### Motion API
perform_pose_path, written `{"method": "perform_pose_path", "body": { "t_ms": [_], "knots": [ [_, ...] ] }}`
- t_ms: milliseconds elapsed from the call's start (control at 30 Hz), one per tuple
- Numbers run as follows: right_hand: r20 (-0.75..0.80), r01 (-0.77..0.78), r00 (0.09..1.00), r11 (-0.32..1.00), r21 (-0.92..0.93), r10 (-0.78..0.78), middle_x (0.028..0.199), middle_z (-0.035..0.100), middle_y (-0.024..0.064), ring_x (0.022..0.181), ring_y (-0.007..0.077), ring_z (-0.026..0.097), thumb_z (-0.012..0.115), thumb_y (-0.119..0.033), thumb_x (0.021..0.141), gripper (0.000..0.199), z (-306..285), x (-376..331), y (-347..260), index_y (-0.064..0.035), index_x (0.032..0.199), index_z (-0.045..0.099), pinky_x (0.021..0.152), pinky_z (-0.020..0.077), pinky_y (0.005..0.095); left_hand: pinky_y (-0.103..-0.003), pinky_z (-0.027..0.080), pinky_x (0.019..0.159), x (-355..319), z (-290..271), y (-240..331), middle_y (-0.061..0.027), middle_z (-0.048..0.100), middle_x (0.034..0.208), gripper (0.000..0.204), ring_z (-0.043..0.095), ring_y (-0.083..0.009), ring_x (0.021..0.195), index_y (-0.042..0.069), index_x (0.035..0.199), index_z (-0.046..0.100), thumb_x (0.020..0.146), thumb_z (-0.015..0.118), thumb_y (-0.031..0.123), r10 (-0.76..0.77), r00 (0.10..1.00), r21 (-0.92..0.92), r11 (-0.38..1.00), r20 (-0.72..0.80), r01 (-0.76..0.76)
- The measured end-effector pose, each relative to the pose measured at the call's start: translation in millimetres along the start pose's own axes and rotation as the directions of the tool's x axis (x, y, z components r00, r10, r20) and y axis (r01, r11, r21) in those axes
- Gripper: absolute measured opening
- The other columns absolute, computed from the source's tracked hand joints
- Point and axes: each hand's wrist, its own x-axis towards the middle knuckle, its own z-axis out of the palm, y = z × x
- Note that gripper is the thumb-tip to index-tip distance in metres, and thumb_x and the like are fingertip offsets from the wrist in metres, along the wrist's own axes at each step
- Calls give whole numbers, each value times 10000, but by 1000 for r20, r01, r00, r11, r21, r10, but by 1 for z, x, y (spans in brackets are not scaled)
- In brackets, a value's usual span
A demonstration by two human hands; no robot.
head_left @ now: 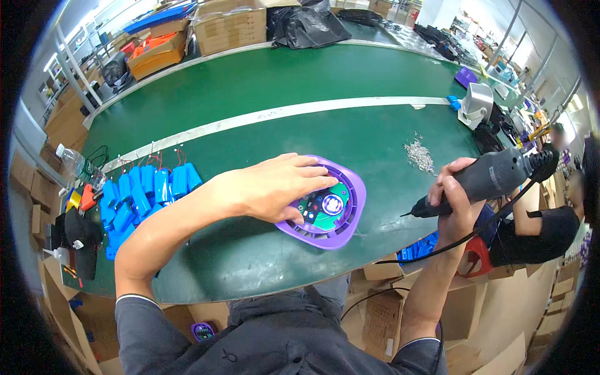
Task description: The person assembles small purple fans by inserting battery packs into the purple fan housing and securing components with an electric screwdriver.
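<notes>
My left hand [275,186] lies flat on a purple plastic housing [353,187] near the front edge of the green table [281,81]. The housing holds a green circuit board [328,209] with a round part at its centre; my fingers cover its left and upper side. My right hand [453,194] grips a dark grey electric screwdriver [494,178], raised off the table to the right of the housing, its bit pointing left and down toward the board. A black cable runs from the tool's back end down past my right forearm.
A pile of blue battery packs [140,194] with red and black wires lies left of my forearm. Small silver screws [420,155] are heaped right of the housing. Cardboard boxes [228,25] and black bags stand at the far side. Another person [544,225] sits at the right.
</notes>
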Motion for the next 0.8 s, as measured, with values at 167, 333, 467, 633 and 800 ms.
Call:
{"method": "perform_pose_path", "body": {
  "t_ms": [167,333,467,633,800],
  "knots": [
    [-50,-20,999,1000,-17,19,730,506,101,486,136,477,605,-88,744,274,-6,-4,-2,-15,970,468,482,422,259,-432,301,1037,10,-3,0,-208,395,1318,806,354,-366,1237,46,1327,355,644,749,213,31,999,8,999,37,-31],
    [-31,-20,999,1000,-4,20,733,512,103,496,137,484,601,-79,743,270,-10,-6,-1,-15,970,469,488,424,258,-403,336,1019,9,0,0,-196,440,1276,773,409,-345,1202,16,1291,382,620,740,155,81,997,-39,996,-14,-81],
    [-31,-23,999,1000,-8,23,733,513,104,497,137,485,599,-72,741,270,-12,-7,1,-14,972,470,490,424,257,-420,339,1012,9,-4,-1,-213,412,1291,753,403,-369,1196,39,1286,387,643,743,201,80,997,-111,991,3,-79],
    [-37,-29,999,1000,-10,28,753,516,108,514,143,498,622,-102,750,303,-15,-8,3,-9,995,471,500,430,257,-405,371,985,3,-26,10,-194,450,1261,695,454,-353,1153,38,1223,436,622,747,198,71,989,-75,994,-131,-81],
    [57,-120,993,894,431,106,927,568,176,596,182,562,616,-238,809,456,-3,-3,-14,22,1147,456,532,479,280,-380,395,965,-11,-25,-7,-174,508,1210,695,504,-307,1118,33,1197,467,592,762,203,-23,977,-271,962,-211,-36]
  ]
}}
